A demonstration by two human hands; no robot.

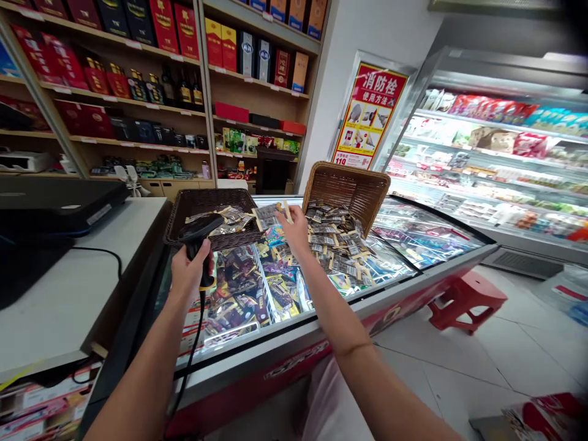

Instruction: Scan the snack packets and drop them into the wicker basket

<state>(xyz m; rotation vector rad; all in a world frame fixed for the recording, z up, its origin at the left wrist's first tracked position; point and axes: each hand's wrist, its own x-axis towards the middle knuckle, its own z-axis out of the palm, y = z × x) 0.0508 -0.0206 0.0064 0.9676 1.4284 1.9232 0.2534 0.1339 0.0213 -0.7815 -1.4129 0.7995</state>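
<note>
My left hand [187, 269] is closed around the handle of a black barcode scanner [198, 229], whose cord hangs down past the freezer edge. The scanner's head is in front of a dark wicker basket [215, 199] that holds several small packets. In my right hand [294, 228] is a small flat packet [267, 215], gripped between the fingers over the freezer, near the dark basket's right side. To the right, a brown wicker basket [349, 177] lies tipped on its side. A heap of similar packets [340, 239] spills from it onto the glass.
Under the glass of the chest freezer [294, 343] lie several wrapped ice creams. A white counter [114, 257] stands at left. At right are a red stool [471, 297] on the floor and an upright chiller [496, 141]. Shelves [138, 46] with boxes and bottles line the back.
</note>
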